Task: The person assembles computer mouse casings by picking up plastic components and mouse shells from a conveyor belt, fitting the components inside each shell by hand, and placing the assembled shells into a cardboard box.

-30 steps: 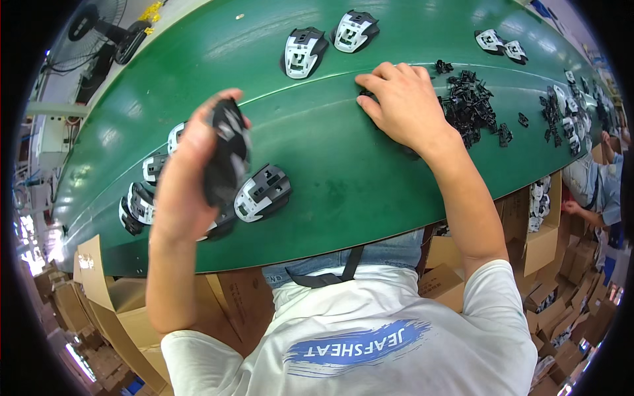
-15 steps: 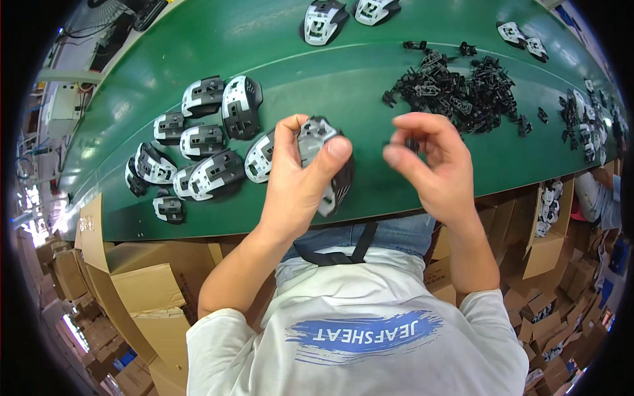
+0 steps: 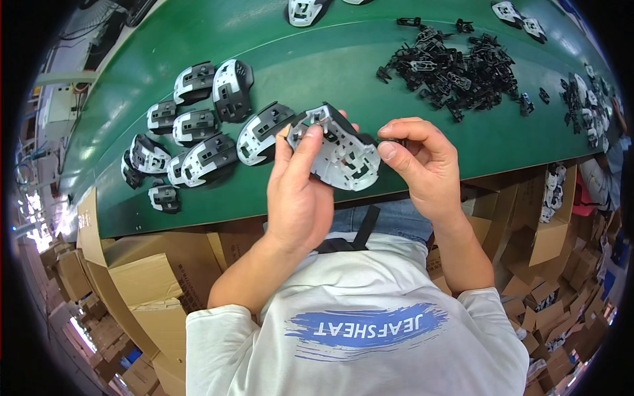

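About nine grey-and-black mouse shells (image 3: pixel 198 125) are clustered on the green surface (image 3: pixel 317 72) at left. One mouse shell (image 3: pixel 340 155) is gripped, underside up, by the left hand (image 3: pixel 300 191). A small black clip (image 3: pixel 394 141) is pinched by the right hand (image 3: pixel 422 165), touching the shell's right edge. One heap of black clips (image 3: pixel 456 69) lies beyond.

Both forearms come up from the lower edge and bend toward each other in front of the chest. The left hand (image 3: pixel 300 191) is raised with the palm turned to the right, its thumb and fingers curled in a grip. The right hand (image 3: pixel 422 165) is just beside it, the wrist bent inward, with thumb and index finger pinched together at the tips.
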`<state>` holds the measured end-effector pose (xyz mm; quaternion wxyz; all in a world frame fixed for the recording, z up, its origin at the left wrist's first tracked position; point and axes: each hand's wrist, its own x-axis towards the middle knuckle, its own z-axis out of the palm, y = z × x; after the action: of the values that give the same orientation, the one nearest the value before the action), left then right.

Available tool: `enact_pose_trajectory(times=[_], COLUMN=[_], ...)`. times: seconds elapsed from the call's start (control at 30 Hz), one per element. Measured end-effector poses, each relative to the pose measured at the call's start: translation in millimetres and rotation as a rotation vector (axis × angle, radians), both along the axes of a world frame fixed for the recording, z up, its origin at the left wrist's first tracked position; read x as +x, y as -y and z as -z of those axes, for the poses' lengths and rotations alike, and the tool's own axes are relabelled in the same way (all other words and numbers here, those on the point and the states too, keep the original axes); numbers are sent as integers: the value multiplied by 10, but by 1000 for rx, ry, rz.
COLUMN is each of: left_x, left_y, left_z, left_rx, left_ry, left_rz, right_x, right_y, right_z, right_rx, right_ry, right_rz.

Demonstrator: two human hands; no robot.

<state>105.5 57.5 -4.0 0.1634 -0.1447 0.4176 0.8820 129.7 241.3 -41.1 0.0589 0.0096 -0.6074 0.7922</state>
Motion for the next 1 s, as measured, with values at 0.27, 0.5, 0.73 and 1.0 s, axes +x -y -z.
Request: enact_pose_trajectory(times=[0.27,0.5,0.73,1.0], left_x=[193,10,78,170], left_y=[-60,122,178,157], left_z=[40,180,196,137], left_rx=[226,211,117,21], left_ry=[-45,-153,-97,-154], left_rz=[126,117,196,225], right_x=[-81,-109,-18,-104], right_y=[77,-59,26,51], right_z=[56,-251,-709,-541], right_rx=[25,349,465,781], right_ry=[3,-64,24,-288], right_rz=[107,19,-206,-223])
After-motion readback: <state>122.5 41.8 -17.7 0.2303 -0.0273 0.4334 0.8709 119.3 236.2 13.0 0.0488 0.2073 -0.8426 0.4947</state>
